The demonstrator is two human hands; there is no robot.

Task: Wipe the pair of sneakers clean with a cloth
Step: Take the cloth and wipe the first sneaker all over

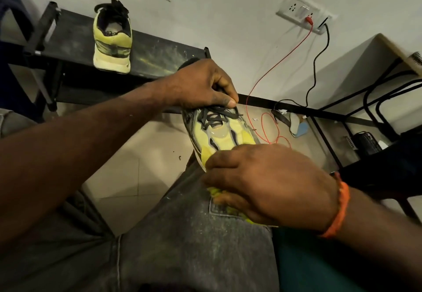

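A yellow and grey sneaker (219,129) with dark laces rests on my right knee, toe toward me. My left hand (203,86) grips its heel and collar end, thumb by the laces. My right hand (267,182) covers the toe and holds a bunched yellow-green cloth (217,192) against it; most of the cloth is hidden under my palm. The second sneaker (112,40) stands on a dark shelf (159,56) at the upper left, heel toward me.
A wall socket panel (306,12) holds a red wire (274,63) and a black cable (317,61) that trail to the tiled floor. A table with black metal legs (374,100) stands at right, clutter beneath it. My grey trousers (194,246) fill the foreground.
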